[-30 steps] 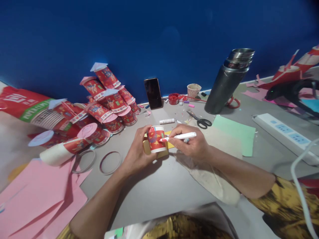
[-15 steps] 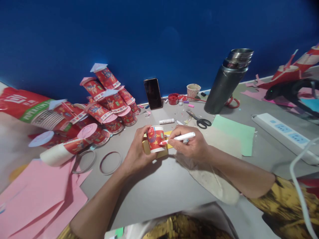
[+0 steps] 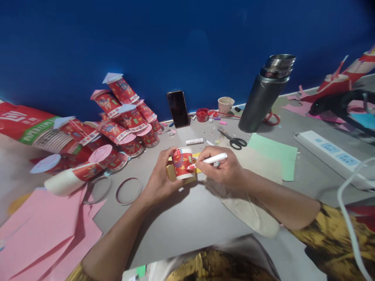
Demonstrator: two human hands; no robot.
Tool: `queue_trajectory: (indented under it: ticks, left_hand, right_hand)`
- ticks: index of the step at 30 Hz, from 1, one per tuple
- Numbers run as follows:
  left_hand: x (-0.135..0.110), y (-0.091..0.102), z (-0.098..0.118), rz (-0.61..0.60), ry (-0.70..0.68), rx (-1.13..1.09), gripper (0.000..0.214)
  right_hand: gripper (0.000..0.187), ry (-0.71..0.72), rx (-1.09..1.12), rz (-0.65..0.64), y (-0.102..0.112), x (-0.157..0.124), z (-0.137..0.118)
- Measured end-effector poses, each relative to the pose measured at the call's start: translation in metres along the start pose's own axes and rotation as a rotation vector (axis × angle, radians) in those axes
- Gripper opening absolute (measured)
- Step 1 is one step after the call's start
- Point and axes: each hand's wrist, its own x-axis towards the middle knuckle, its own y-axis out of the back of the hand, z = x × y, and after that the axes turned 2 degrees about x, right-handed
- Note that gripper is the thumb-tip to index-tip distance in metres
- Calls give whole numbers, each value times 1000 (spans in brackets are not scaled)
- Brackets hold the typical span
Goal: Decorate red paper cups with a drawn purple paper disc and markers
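My left hand (image 3: 163, 175) is closed around the left side of a red patterned paper cup (image 3: 182, 160) with a white rim and base. My right hand (image 3: 219, 167) pinches a white marker (image 3: 216, 158); its red end is at the lower right of the cup's wall. Whether the tip touches the wall I cannot tell. Behind and under the cup lies yellow paper (image 3: 191, 179), partly hidden. A second white marker (image 3: 194, 141) rests just beyond the cup, and black scissors (image 3: 236, 143) lie beyond my right hand.
Stacked red cups (image 3: 129, 119) with paper tops stand at the left, behind pink paper (image 3: 41, 230) and tape rings (image 3: 129, 191). A phone (image 3: 178, 108) leans on the blue wall. A dark thermos (image 3: 263, 97), green paper (image 3: 274, 154) and a power strip (image 3: 334, 156) are at the right.
The view has shifted slightly, so the whole scene sits a little further left. Both hands keep their hold, and the marker's red end stays at the cup's lower right.
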Motion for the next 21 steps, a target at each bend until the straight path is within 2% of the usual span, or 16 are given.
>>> queue_trajectory:
  ticks: [7,15,21]
  left_hand:
    - [2,3,4,-9,29,-4,75]
    - [0,0,-3,-12,17,-2,77]
    - [-1,-1,-2,-20,29,-11,77]
  right_hand:
    - [14,24,-20,60,-2,-1,1]
    - [15,-66,14,4,0,-1,-1]
    - [13,10,-17,76,-2,-1,2]
